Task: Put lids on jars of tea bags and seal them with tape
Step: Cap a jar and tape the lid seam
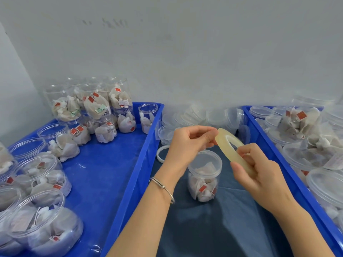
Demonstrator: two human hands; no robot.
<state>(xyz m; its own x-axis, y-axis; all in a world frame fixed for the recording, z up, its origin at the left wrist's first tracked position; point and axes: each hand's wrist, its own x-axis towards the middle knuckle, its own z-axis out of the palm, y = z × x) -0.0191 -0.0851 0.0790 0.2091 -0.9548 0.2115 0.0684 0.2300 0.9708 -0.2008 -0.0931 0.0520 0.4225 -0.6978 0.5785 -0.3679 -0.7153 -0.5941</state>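
The right hand has its grip clamped on a roll of tape, fingers curled round the near rim and held above the worktop. The left hand pinches the roll's far edge between thumb and fingertips. Just below that pinch stands a lidded jar of tea bags, upright on the dark cloth. Left of both grips a blue tray holds more jars; behind them lie loose lids.

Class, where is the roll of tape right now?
The roll of tape is held up between both hands, left hand and right hand, just above the lidded jar.
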